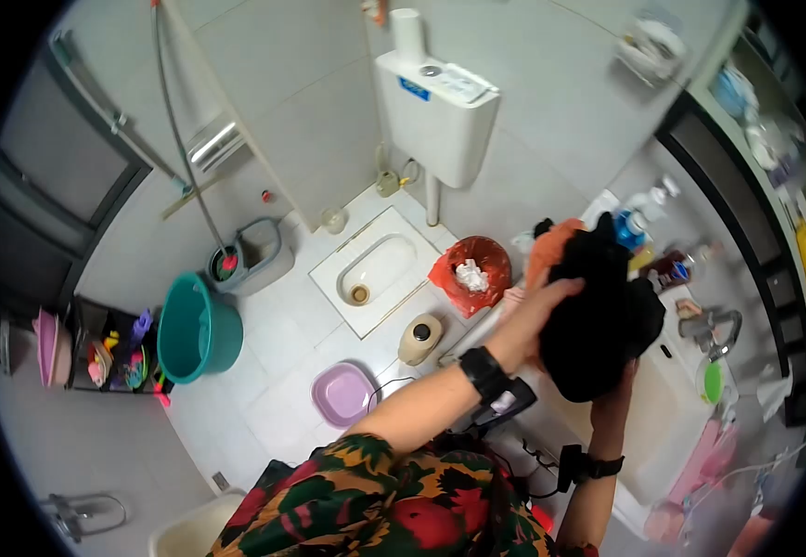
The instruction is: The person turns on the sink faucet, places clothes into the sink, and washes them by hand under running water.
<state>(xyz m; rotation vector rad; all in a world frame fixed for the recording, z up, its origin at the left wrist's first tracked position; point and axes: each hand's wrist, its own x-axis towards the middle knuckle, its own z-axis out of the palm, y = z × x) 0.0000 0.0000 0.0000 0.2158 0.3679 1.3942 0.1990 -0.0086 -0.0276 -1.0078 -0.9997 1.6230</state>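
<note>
A bunched black cloth [598, 311] is held up over the left part of the white sink [667, 413]. My left hand [542, 320] grips it from the left side, the thumb lying over the fabric and the other fingers mostly hidden. From below, my right hand [614, 395] holds the cloth's lower right edge, with most of its fingers covered by the fabric. What kind of garment or cloth it is does not show. Behind it, an orange cloth [551, 246] lies near the sink's far end.
Pump bottles [642, 212] and a chrome faucet [716, 332] line the sink's wall side. On the floor are a red-lined bin [491, 265], a beige jug [419, 342], a lilac basin [342, 395] and a teal tub [222, 339]. A squat toilet [375, 269] lies beyond.
</note>
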